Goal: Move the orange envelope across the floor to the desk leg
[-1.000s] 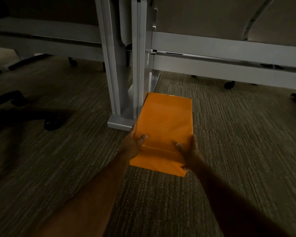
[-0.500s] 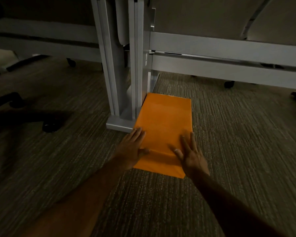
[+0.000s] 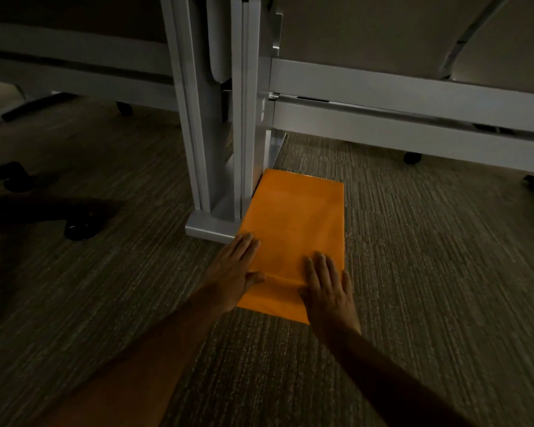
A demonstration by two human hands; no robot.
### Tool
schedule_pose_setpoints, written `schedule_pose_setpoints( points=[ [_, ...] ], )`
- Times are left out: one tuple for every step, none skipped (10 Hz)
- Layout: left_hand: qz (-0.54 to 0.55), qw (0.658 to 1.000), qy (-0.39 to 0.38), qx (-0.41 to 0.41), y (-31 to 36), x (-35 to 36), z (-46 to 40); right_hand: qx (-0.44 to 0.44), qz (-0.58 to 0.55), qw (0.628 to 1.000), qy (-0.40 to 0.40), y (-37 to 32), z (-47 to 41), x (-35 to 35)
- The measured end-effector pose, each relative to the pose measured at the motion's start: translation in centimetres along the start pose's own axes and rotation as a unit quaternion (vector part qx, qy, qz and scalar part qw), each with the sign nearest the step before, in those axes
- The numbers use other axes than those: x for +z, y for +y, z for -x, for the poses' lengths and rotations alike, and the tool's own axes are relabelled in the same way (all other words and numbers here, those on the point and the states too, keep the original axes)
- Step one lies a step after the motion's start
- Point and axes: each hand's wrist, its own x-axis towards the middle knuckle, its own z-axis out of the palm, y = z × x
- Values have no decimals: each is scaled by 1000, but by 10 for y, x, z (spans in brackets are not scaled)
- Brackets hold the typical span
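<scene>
The orange envelope (image 3: 299, 229) lies flat on the carpet, its left edge against the foot of the grey desk leg (image 3: 244, 124). My left hand (image 3: 233, 269) rests flat on the envelope's near left part, fingers stretched forward and thumb on the flap fold. My right hand (image 3: 329, 286) lies flat on the near right corner, fingers together and pointing away. Neither hand grips the envelope; both palms press down on it. The near right corner is hidden under my right hand.
A second grey leg (image 3: 185, 112) stands just left of the first on a shared foot block (image 3: 208, 231). Black office chair casters (image 3: 80, 229) sit at the left. Grey desk rails (image 3: 413, 118) run across the back, with small casters (image 3: 412, 157) behind. Carpet (image 3: 444, 272) spreads to the right.
My hands went from gripping the envelope's near edges to lying flat on top of it. The envelope settled flat on the carpet beside the desk leg.
</scene>
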Motion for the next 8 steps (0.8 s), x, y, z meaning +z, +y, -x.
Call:
schedule_pose_setpoints(
  points=[
    [6, 1000, 11, -6, 0, 4, -4, 1, -2, 1000, 0, -1, -5, 1],
    [16, 999, 14, -25, 0, 6, -3, -1, -17, 1000, -21, -1, -6, -1],
    [25, 999, -2, -39, 4, 2, -3, -2, -46, 997, -60, 4, -9, -10],
    [5, 998, -31, -45, 13, -10, -2, -29, -76, 988, -131, 14, -16, -37],
    [-30, 998, -51, -38, 27, -22, -2, -17, -92, 986, -138, 22, -8, -55],
    [-67, 993, -83, -41, 37, -49, -7, 40, -159, 980, -108, 19, 33, -71],
    [-113, 984, -132, -27, 44, -68, -2, 45, -173, 980, -92, 22, 67, -82],
    [-52, 992, -99, -60, 66, -90, 17, 53, -167, 980, -93, 31, 93, -109]
  ],
)
